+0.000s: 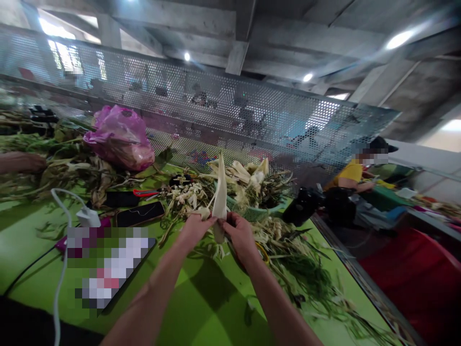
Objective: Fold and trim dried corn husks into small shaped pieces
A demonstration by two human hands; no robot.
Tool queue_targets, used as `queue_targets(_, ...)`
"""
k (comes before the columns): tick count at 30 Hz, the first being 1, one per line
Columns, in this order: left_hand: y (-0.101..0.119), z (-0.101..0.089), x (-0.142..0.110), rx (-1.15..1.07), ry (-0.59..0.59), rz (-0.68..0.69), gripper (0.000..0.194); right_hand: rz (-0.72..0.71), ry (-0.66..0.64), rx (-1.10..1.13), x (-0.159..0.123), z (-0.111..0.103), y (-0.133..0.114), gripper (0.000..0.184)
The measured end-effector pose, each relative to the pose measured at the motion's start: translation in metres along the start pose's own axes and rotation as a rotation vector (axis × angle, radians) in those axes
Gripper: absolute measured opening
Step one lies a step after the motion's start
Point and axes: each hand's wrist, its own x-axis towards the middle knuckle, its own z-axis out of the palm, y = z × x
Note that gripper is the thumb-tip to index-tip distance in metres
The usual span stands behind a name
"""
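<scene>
A long, pale corn husk (221,192) stands upright over the green table, its pointed tip up. My left hand (196,229) pinches its lower part from one side, and my right hand (240,234) grips it from the other, fingers closed. Just behind it is a light green basket (275,209) heaped with dry husks (248,179). Loose pale scraps (187,197) lie left of the basket. A yellow ring-shaped thing (265,253) shows partly behind my right wrist.
To the left are a pink plastic bag (120,139), a phone (140,214), a red-handled cutter (144,193) and a white charger (88,217) with cables. Dry leaves (306,269) spread rightward. A perforated metal screen (216,103) stands behind. Another person's hand (27,162) is far left; a yellow-clad person (347,177) sits right.
</scene>
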Motion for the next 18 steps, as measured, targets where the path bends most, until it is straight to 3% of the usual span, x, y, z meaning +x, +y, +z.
queue_targets(3,-0.0005,-0.0008,-0.0004,0.046,-0.070,0.054,0.021,0.006,-0.006,0.032,-0.0010,0.0003,-0.0017,0.024)
queue_targets(9,-0.0046,-0.0028,0.0034,0.095,-0.083,0.108,0.022,0.025,-0.042,0.128,-0.0019,0.0008,-0.0047,0.022)
queue_targets(18,-0.0089,-0.0032,0.0037,0.130,-0.108,0.094,0.023,0.009,-0.030,0.047,-0.0018,0.0001,-0.0056,0.021)
